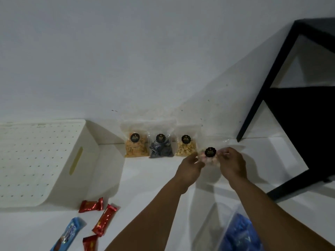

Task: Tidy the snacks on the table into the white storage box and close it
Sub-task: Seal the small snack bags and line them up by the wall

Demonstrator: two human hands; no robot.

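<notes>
Both the left hand (190, 164) and right hand (231, 163) pinch a small clear snack pouch with a black round label (210, 153) just above the white tabletop (145, 178). Best to keep it level, then carry it left to the white perforated-lid storage box (41, 160), whose lid looks shut.

White tabletop (148, 180), snacks and box on it.
Storage box (45, 160) at 9 o'clock; three clear snack bags (160, 145) leaning on wall at 12; red wrapped bars (104, 220) and blue bar (68, 234) at 7; blue packet (239, 232) at 5.
</notes>
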